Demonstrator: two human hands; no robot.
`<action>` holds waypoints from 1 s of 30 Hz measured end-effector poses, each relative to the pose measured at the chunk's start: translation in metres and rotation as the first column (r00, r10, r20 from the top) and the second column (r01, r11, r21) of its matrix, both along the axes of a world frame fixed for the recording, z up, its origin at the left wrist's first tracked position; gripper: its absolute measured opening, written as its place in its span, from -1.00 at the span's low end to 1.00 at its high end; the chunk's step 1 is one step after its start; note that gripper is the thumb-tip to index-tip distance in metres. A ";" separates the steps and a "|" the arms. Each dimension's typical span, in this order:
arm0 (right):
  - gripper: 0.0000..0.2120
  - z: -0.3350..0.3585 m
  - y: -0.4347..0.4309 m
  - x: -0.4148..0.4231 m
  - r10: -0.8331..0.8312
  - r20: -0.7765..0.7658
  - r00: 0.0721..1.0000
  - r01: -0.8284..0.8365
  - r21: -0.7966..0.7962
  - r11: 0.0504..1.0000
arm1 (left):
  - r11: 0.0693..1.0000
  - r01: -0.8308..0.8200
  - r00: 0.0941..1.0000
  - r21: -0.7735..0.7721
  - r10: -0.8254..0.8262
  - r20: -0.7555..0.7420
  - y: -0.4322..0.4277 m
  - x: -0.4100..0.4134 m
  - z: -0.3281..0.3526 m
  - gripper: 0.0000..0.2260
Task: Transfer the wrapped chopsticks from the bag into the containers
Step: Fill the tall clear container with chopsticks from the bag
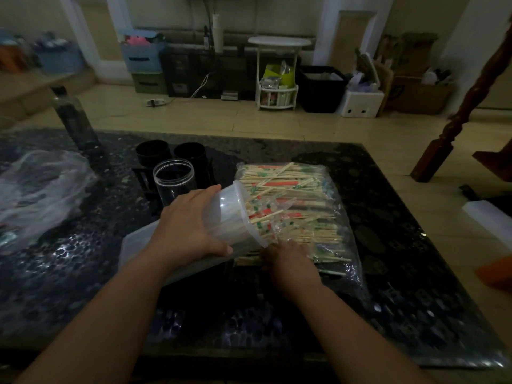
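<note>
Open tabletop lies along the near edge and right of the chopstick bag. Behind the tilted container, a clear jar, black cups (packed close together) and a dark bottle crowd the far-left approach, beside crumpled plastic.

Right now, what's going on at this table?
A person's left hand grips a translucent container, tipped on its side with its mouth against the bag of wrapped chopsticks. The right hand is at the bag's near end, just below the container's rim, its fingers hidden. A few chopsticks already sit in the container's mouth. A clear jar stands upright behind, apparently empty.
</note>
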State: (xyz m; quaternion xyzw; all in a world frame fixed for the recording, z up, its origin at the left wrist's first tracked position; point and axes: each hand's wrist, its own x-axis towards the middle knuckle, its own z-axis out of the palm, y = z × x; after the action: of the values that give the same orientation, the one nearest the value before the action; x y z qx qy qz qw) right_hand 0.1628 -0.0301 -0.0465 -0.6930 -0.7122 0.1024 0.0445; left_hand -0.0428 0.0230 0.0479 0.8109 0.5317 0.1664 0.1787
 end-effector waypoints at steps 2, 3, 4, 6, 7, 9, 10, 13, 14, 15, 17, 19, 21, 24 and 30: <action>-0.73 0.001 0.000 0.000 -0.008 0.024 1.000 0.008 -0.015 1.000 | 1.000 0.001 1.000 0.000 -0.001 0.004 0.000 0.000 0.000 0.17; -0.71 0.001 0.000 0.000 -0.010 0.030 1.000 0.010 -0.022 1.000 | 1.000 0.000 1.000 0.003 0.000 0.002 0.000 0.000 0.000 0.17; -0.68 0.001 0.000 0.001 -0.015 0.031 0.999 0.016 -0.036 0.999 | 1.000 0.000 1.000 0.008 0.000 -0.003 0.001 0.000 -0.001 0.17; -0.67 -0.001 0.000 0.003 -0.029 0.039 0.999 0.032 -0.064 0.997 | 1.000 0.000 1.000 0.016 0.000 -0.014 0.002 0.000 -0.002 0.17; -0.69 -0.002 0.000 0.004 -0.036 0.042 0.998 0.039 -0.072 0.997 | 1.000 -0.001 1.000 0.014 0.002 -0.015 0.002 0.000 -0.003 0.17; -0.71 -0.004 0.000 0.004 -0.047 0.034 0.998 0.050 -0.079 0.996 | 1.000 -0.004 1.000 0.007 0.004 -0.012 0.002 0.001 -0.003 0.17; -0.71 -0.004 0.000 0.003 -0.046 0.027 0.999 0.048 -0.076 0.996 | 1.000 -0.002 1.000 0.007 0.002 -0.013 0.002 0.001 -0.003 0.17; -0.72 0.000 -0.001 0.001 -0.041 0.016 0.999 0.042 -0.049 0.998 | 1.000 0.004 1.000 0.012 -0.004 -0.019 0.001 0.001 -0.002 0.17; -0.72 0.002 -0.002 0.001 -0.038 0.027 0.999 0.039 -0.048 0.998 | 1.000 0.004 1.000 0.013 -0.004 -0.020 0.001 0.001 -0.002 0.17; -0.70 0.003 -0.004 0.000 -0.033 0.050 0.998 0.036 -0.049 0.998 | 1.000 0.004 1.000 0.014 -0.004 -0.018 0.000 0.001 -0.001 0.17; -0.68 0.004 -0.007 0.000 -0.030 0.103 0.994 0.034 -0.042 0.999 | 1.000 0.004 1.000 0.014 -0.004 -0.017 -0.001 0.001 -0.001 0.16; -0.66 0.008 -0.011 0.000 -0.057 0.112 0.992 0.059 -0.016 0.998 | 1.000 -0.001 1.000 0.015 0.001 -0.016 0.000 0.001 -0.001 0.17; -0.64 0.015 -0.014 0.000 -0.068 0.112 0.991 0.069 -0.005 0.998 | 1.000 -0.008 1.000 0.011 0.008 -0.009 0.001 0.001 -0.001 0.18; -0.66 0.029 -0.019 0.001 -0.035 0.114 0.993 0.038 -0.025 0.999 | 1.000 -0.006 1.000 0.015 0.006 -0.011 0.002 0.000 -0.002 0.17; -0.60 0.068 -0.026 0.014 -0.027 0.046 0.999 0.034 -0.161 0.986 | 1.000 -0.015 1.000 0.011 0.015 0.013 -0.001 0.000 0.001 0.18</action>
State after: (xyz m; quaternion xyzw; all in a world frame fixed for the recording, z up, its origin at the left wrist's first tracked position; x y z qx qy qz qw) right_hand 0.1771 -0.0558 0.0219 -0.7074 -0.6915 0.1438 -0.0258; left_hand -0.0431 0.0215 0.0492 0.8069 0.5357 0.1758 0.1762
